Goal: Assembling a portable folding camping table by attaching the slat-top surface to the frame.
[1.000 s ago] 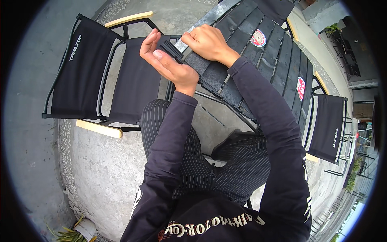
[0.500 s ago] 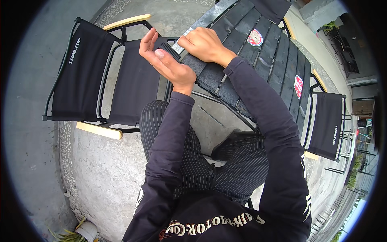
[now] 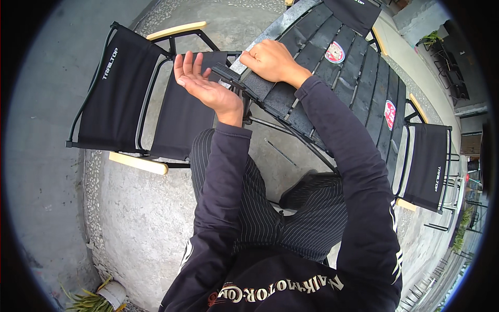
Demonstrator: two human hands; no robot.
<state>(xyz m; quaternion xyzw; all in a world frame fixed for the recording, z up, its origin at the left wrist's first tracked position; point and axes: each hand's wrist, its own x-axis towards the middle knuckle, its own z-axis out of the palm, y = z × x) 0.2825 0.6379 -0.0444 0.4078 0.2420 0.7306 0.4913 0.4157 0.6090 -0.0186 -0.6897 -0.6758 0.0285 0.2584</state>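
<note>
My left hand [image 3: 210, 96] is open, palm turned up and fingers spread. Nothing lies on it. It is held beside the near-left corner of a black slatted table [image 3: 358, 78], above the seat of a black folding chair [image 3: 179, 112]. My right hand [image 3: 274, 61] is closed in a fist, its back toward me, over that same corner of the table. The inside of the fist is hidden, and I cannot tell whether it touches the tabletop. Both forearms are in dark long sleeves.
Two round stickers, one red and white [image 3: 335, 52] and another red [image 3: 390, 114], are on the tabletop. Another black chair [image 3: 426, 166] stands at the right. A thin rod [image 3: 280, 152] lies on the concrete floor under the table. A potted plant [image 3: 112, 294] is at the lower left.
My left hand has turned further palm up, its fingers spreading, and moved slightly down and away from the right fist. The right hand stays closed. The whole view has shifted slightly.
</note>
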